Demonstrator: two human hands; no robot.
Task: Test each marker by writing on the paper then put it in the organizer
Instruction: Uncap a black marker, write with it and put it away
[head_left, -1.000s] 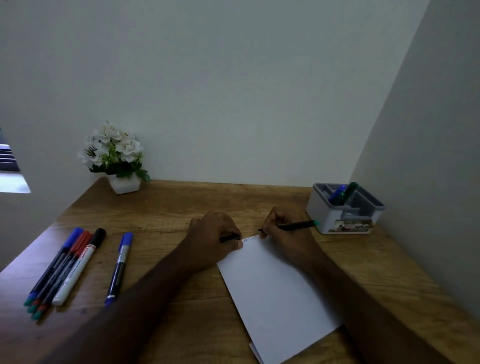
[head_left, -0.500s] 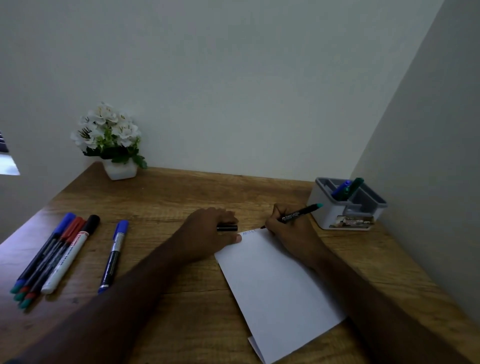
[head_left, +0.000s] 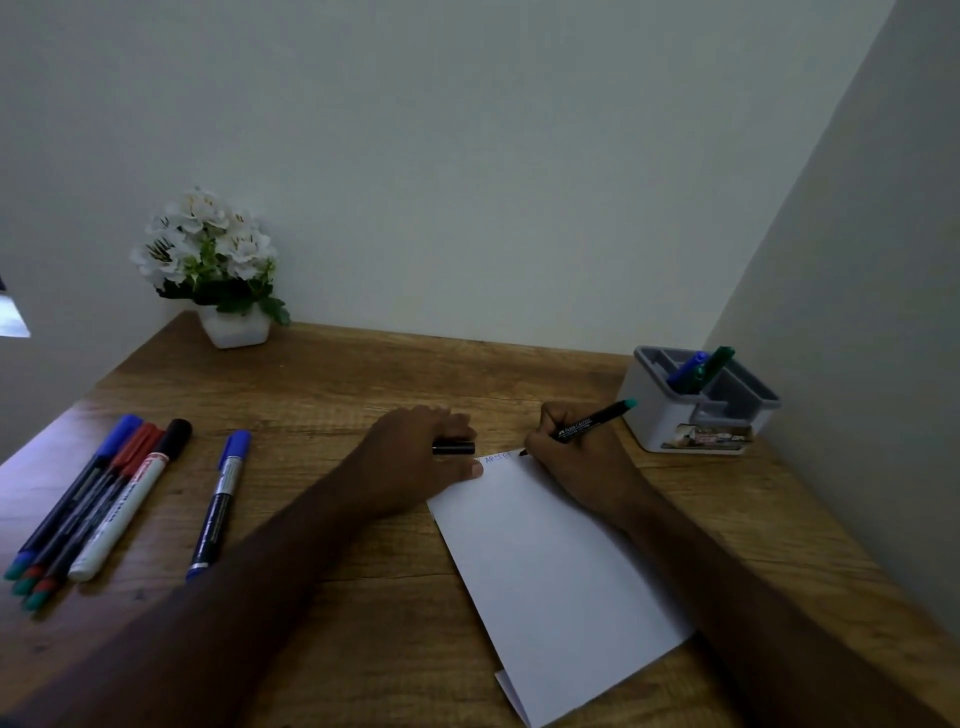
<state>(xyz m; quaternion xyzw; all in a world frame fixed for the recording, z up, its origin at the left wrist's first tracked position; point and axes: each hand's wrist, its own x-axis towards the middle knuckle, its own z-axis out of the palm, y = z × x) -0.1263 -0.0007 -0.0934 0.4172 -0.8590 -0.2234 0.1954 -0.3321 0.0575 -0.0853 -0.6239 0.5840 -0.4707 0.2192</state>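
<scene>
My right hand (head_left: 571, 457) grips a black marker with a teal end (head_left: 592, 418), its tip on the top edge of the white paper (head_left: 556, 571), where faint writing shows. My left hand (head_left: 421, 457) holds the marker's black cap (head_left: 453, 448) and its thumb presses the paper's top left corner. The grey-and-white organizer (head_left: 670, 421) stands at the far right with a blue and a green marker (head_left: 698, 369) in it. Several markers lie at the left: a bundle (head_left: 93, 499) and a single blue-capped one (head_left: 221, 501).
A white pot of white flowers (head_left: 218, 270) stands at the back left of the wooden desk (head_left: 337, 395). Walls close the desk at the back and on the right. A second sheet's corner (head_left: 511, 696) pokes out under the paper.
The head view has tilted, shifting the scene slightly. My right hand has tipped the marker more upright and moved its tip along the paper's top edge. My left hand stays put with the cap.
</scene>
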